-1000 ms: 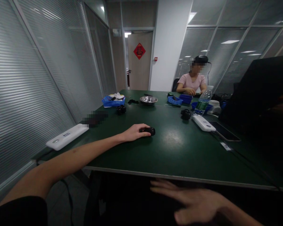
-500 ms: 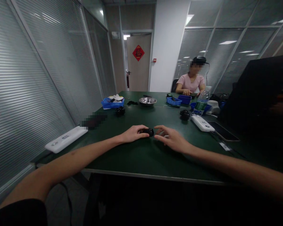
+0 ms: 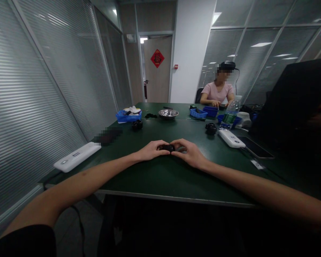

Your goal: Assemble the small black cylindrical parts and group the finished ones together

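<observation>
A small glossy black object with a rounded end is on or just above the green table; its exact kind is unclear. My left hand grips it from the left, thumb in front and fingers behind. From the right, my right hand pinches its rounded end between thumb and fingers, which partly hide it. Farther off lie two clusters of similar shiny black pieces, a left one and a right one.
Beyond are a steel bowl, a blue basket of items and a smaller blue basket. To the right stand a water bottle, a white power bank and a phone. Another person sits across.
My right hand has moved left, and its fingers have closed onto the black object's right end. My left hand keeps its hold. The view has shifted slightly.
</observation>
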`<act>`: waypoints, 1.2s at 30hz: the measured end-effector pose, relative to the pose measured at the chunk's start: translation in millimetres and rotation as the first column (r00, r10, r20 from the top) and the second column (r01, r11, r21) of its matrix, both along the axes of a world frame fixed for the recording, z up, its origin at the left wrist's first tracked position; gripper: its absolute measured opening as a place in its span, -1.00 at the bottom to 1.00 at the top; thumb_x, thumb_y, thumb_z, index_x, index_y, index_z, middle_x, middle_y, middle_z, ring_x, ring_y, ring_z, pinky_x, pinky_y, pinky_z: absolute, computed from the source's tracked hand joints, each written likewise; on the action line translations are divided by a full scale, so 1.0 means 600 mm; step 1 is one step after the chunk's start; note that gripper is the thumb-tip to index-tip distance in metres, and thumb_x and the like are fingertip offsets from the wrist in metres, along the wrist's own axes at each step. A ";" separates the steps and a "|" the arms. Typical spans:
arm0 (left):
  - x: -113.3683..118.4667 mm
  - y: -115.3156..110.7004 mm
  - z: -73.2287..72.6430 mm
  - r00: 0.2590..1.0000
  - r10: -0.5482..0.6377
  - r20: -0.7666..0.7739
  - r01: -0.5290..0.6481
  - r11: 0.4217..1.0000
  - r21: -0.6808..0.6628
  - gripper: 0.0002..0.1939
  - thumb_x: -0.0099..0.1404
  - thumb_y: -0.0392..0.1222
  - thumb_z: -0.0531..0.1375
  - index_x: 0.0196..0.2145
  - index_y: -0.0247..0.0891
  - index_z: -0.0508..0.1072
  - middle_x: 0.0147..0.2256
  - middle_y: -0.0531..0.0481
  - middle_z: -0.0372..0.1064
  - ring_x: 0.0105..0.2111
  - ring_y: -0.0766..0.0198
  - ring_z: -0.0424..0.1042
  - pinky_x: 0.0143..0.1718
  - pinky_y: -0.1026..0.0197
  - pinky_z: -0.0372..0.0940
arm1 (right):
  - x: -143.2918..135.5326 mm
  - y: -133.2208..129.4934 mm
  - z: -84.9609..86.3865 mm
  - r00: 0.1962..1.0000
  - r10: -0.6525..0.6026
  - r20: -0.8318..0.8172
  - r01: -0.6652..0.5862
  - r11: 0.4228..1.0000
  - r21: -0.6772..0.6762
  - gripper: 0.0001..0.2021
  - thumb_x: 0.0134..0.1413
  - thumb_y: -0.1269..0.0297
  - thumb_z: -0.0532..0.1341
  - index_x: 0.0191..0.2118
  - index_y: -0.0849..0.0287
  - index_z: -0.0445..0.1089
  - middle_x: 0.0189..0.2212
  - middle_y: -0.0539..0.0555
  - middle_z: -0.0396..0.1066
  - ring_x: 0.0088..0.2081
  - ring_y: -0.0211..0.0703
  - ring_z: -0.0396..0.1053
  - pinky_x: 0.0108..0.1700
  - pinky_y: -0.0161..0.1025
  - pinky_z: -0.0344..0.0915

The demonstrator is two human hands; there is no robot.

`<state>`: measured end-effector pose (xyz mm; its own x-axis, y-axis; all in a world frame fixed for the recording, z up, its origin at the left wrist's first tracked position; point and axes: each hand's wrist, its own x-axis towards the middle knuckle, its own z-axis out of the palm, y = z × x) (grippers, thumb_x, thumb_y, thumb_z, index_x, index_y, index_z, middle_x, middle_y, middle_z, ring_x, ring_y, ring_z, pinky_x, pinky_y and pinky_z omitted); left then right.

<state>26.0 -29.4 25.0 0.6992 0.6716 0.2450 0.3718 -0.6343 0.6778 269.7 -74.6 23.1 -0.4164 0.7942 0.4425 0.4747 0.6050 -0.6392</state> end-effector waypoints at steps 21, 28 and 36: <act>0.005 -0.004 0.001 1.000 -0.010 0.026 0.010 1.000 0.000 -0.54 0.36 0.08 0.27 0.08 -0.27 0.51 -0.13 -0.07 0.47 -0.21 0.20 0.39 -0.19 0.21 0.24 | -0.002 -0.015 0.004 0.995 -0.061 0.074 0.060 0.998 0.012 -0.71 0.33 0.08 0.23 0.00 0.15 0.45 -0.20 0.10 0.54 -0.20 -0.08 0.49 -0.15 -0.10 0.45; 0.004 -0.007 0.004 1.000 -0.017 0.022 0.017 1.000 -0.016 -0.55 0.38 0.10 0.25 0.07 -0.26 0.50 -0.12 -0.07 0.47 -0.21 0.21 0.38 -0.20 0.21 0.23 | 0.000 -0.016 0.002 0.999 -0.016 0.049 0.012 0.997 0.082 -0.66 0.28 0.16 0.28 0.10 0.11 0.41 -0.05 0.16 0.49 -0.06 -0.01 0.47 -0.08 -0.07 0.48; 0.005 -0.006 0.002 0.999 -0.007 0.032 0.008 1.000 -0.023 -0.55 0.36 0.08 0.27 0.07 -0.27 0.51 -0.12 -0.08 0.48 -0.21 0.21 0.38 -0.21 0.21 0.22 | 0.002 -0.013 0.000 0.996 -0.035 0.087 0.031 0.999 0.042 -0.71 0.31 0.15 0.26 0.07 0.12 0.41 -0.13 0.11 0.52 -0.17 -0.08 0.49 -0.15 -0.14 0.45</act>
<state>29.0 -33.2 26.5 0.6965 0.6719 0.2520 0.3446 -0.6212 0.7038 270.8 -82.6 23.2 -0.4290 0.7903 0.4375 0.5482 0.6127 -0.5693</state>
